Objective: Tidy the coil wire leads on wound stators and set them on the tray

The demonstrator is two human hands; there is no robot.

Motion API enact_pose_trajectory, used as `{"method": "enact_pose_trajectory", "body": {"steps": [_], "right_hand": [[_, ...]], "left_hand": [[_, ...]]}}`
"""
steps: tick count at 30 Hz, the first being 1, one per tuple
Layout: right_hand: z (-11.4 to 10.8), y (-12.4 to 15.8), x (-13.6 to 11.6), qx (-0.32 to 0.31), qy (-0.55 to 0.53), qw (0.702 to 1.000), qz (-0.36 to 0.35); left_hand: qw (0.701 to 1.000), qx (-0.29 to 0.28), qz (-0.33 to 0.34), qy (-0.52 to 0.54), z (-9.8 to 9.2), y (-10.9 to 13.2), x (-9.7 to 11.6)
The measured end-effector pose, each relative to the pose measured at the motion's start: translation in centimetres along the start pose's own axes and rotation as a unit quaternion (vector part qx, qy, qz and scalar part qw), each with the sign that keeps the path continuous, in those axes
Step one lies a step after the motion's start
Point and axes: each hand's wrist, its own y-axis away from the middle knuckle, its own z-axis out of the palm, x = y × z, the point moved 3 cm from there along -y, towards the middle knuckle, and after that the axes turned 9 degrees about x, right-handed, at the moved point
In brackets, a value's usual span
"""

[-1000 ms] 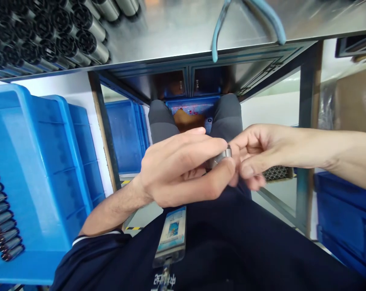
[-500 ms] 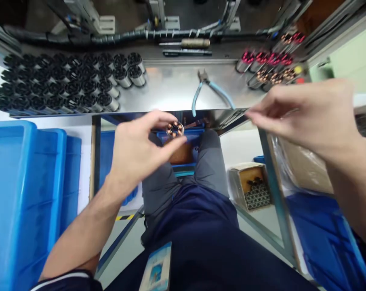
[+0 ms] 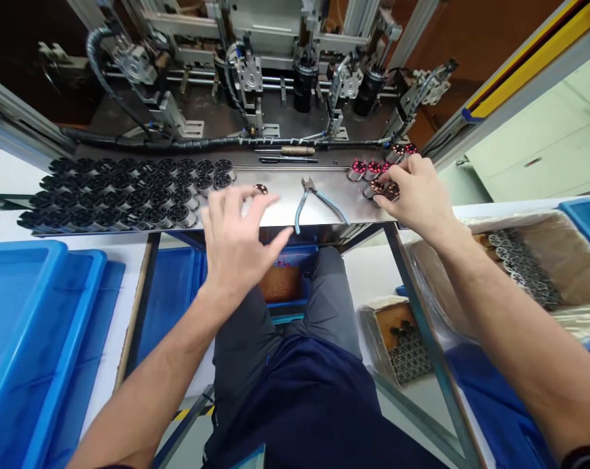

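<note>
My left hand [image 3: 239, 234] hovers with its fingers spread over the front edge of the steel bench [image 3: 280, 189], holding nothing. Just past its fingertips a small wound motor part [image 3: 260, 189] stands alone on the bench. My right hand [image 3: 412, 192] reaches to the right end of the bench. Its fingers curl onto one of the copper-wound motor parts [image 3: 385, 189] in a small cluster with red-topped ones [image 3: 368, 168]. Whether it grips that part is hidden by the fingers.
Several rows of dark motor cores [image 3: 129, 192] fill the bench's left side. Blue-handled cutters [image 3: 317, 198] lie mid-bench, with a machine [image 3: 275, 71] behind. Blue bins [image 3: 36, 326] stand at my left. A lined box of parts [image 3: 524, 267] and a smaller carton [image 3: 407, 345] sit at my right.
My head lifted from my lap to the bench. My left hand set the wound part on the bench and opened. My right hand moved forward and down onto the cluster at the right.
</note>
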Motion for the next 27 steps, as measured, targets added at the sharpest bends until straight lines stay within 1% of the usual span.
{"method": "enact_pose_trajectory", "body": {"steps": [2, 5, 7, 8, 10, 12, 13, 15, 17, 18, 20, 21, 22, 23, 25, 26, 27], "right_hand": [[0.5, -0.5, -0.2, -0.008, 0.014, 1.0, -0.014], [0.8, -1.2, -0.2, -0.026, 0.0, 0.999, -0.02], [0.2, -1.3, -0.7, -0.026, -0.004, 0.999, -0.019], [-0.5, -1.2, -1.4, -0.015, -0.01, 1.0, -0.02], [-2.9, -0.5, -3.9, 0.024, -0.047, 0.998, -0.031], [-6.0, 1.0, -8.0, 0.061, -0.132, 0.988, -0.057], [-7.4, 2.0, -10.3, 0.05, -0.18, 0.98, -0.07], [-9.5, 4.3, -14.8, 0.015, -0.28, 0.955, -0.098], [-10.6, 6.5, -18.2, -0.028, -0.358, 0.926, -0.116], [-10.6, 7.5, -19.1, -0.044, -0.385, 0.915, -0.116], [-9.8, 8.9, -19.5, -0.079, -0.432, 0.894, -0.087], [-9.1, 9.5, -19.2, -0.095, -0.468, 0.877, -0.052], [-8.2, 10.1, -18.6, -0.109, -0.514, 0.851, -0.001], [-7.3, 10.6, -18.1, -0.124, -0.566, 0.813, 0.058], [-5.3, 11.8, -17.6, -0.188, -0.647, 0.718, 0.174], [-4.4, 12.4, -17.8, -0.231, -0.669, 0.673, 0.214], [-3.6, 13.0, -18.2, -0.277, -0.681, 0.635, 0.238]], "left_hand": [[1.0, 0.014, 0.003, 0.017, -1.2, 2.4, 0.7], [0.999, 0.028, -0.013, 0.031, -2.5, 5.4, 0.8], [0.998, 0.04, -0.025, 0.042, -3.3, 6.8, 0.8], [0.997, 0.046, -0.03, 0.051, -3.7, 7.2, 0.9], [0.994, 0.056, -0.036, 0.081, -4.4, 7.6, 1.3], [0.988, 0.076, -0.042, 0.129, -5.0, 7.5, 2.2], [0.982, 0.086, -0.044, 0.159, -5.2, 7.4, 2.7], [0.967, 0.099, -0.049, 0.231, -5.2, 7.2, 3.7], [0.945, 0.104, -0.055, 0.305, -4.9, 7.3, 4.4], [0.934, 0.107, -0.061, 0.334, -4.8, 7.6, 4.5], [0.918, 0.114, -0.082, 0.37, -4.6, 8.4, 4.2], [0.913, 0.111, -0.099, 0.38, -4.5, 8.9, 3.9], [0.908, 0.104, -0.12, 0.387, -4.3, 9.4, 3.6], [0.902, 0.097, -0.139, 0.396, -4.2, 9.9, 3.3], [0.891, 0.082, -0.159, 0.418, -3.7, 10.8, 2.9], [0.886, 0.078, -0.156, 0.429, -3.4, 11.2, 2.9], [0.884, 0.081, -0.146, 0.437, -3.2, 11.4, 2.9]]}}
